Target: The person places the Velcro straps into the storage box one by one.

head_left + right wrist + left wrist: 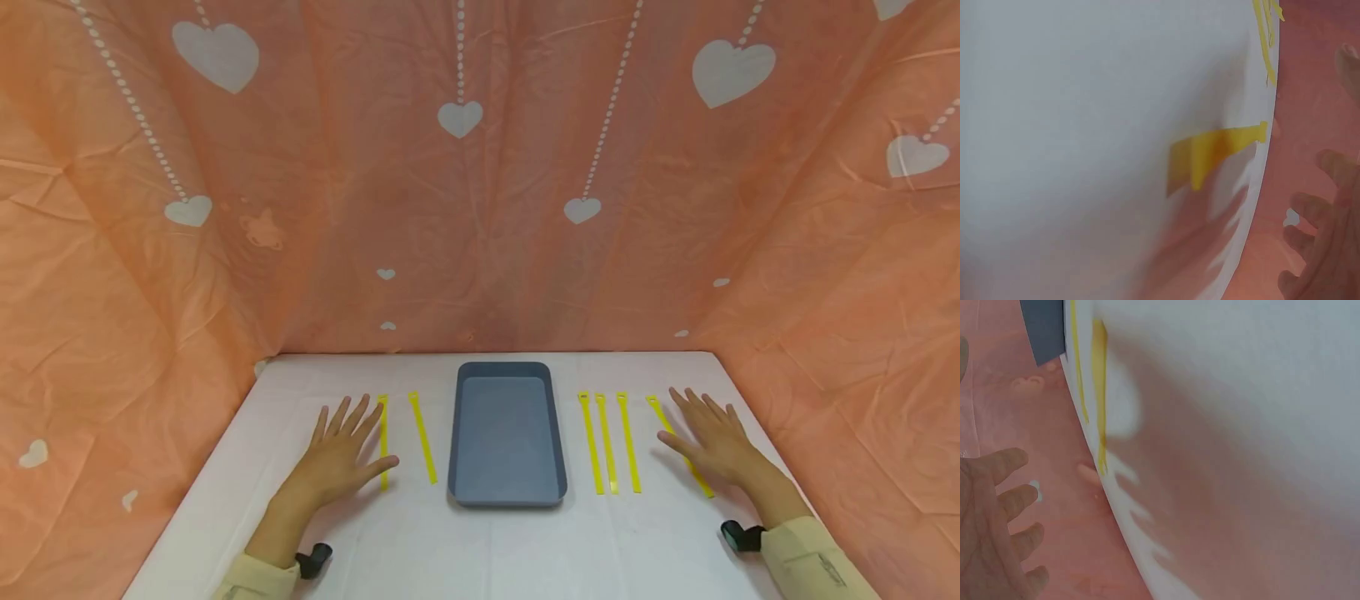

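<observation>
My left hand [337,462] hovers with spread, straight fingers over the left part of the white table. Partly behind its thumb and index finger lies a flat yellow strip [384,442] with a slotted head. A second yellow strip [423,437] lies between that hand and a grey-blue rectangular tray [507,442], whose floor is bare. Right of the tray, several similar strips [608,446] lie roughly side by side. My right hand [716,446], fingers also spread, is above a slanted yellow strip [701,482] and partly hides it. Both wrist views show the hands apart from the tabletop.
An orange cloth with white hearts [460,119] hangs behind and on both sides of the white table [517,550]. Small black devices sit at the left wrist [313,560] and right wrist [742,536]. Shadows of the hands fall on the tabletop.
</observation>
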`<state>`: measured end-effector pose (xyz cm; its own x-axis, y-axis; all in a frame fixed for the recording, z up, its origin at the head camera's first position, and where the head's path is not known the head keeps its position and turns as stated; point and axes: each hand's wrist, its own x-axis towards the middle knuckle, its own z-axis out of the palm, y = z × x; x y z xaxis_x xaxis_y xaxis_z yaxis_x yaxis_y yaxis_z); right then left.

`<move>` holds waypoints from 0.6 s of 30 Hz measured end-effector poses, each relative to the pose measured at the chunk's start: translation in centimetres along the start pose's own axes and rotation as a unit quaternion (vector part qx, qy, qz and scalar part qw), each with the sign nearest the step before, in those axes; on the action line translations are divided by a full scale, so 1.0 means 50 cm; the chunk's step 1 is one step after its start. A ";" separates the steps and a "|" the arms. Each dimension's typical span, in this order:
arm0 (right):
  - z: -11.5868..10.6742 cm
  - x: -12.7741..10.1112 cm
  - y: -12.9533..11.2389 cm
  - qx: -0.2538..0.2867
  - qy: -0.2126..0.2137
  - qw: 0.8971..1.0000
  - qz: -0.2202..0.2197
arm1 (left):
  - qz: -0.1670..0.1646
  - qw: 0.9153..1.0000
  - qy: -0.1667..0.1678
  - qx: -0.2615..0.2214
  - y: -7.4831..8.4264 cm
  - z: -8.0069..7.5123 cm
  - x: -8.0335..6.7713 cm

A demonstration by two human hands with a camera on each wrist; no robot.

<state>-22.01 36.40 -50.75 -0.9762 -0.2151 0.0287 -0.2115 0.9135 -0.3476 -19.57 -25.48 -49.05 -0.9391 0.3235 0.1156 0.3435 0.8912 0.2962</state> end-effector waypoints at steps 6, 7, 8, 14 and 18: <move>-0.001 0.017 -0.001 0.011 -0.007 1.000 -0.006 | 0.004 1.000 -0.006 0.008 0.017 0.007 0.007; -0.001 0.020 -0.001 0.012 -0.008 1.000 -0.007 | 0.005 1.000 -0.007 0.010 0.020 0.007 0.008; -0.001 0.023 -0.002 0.012 -0.008 1.000 -0.008 | 0.008 1.000 -0.006 0.009 0.024 0.007 0.008; -0.005 0.038 -0.005 0.016 -0.009 1.000 -0.016 | 0.024 1.000 -0.004 0.006 0.048 0.008 0.010; -0.008 0.048 -0.007 0.012 -0.009 1.000 -0.024 | 0.030 0.999 -0.008 0.013 0.061 0.014 0.012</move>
<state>-24.30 35.72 -50.16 -0.9638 -0.2653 0.0284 -0.2568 0.8935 -0.3683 -19.09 -22.33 -48.76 -0.9169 0.3814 0.1173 0.3990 0.8778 0.2649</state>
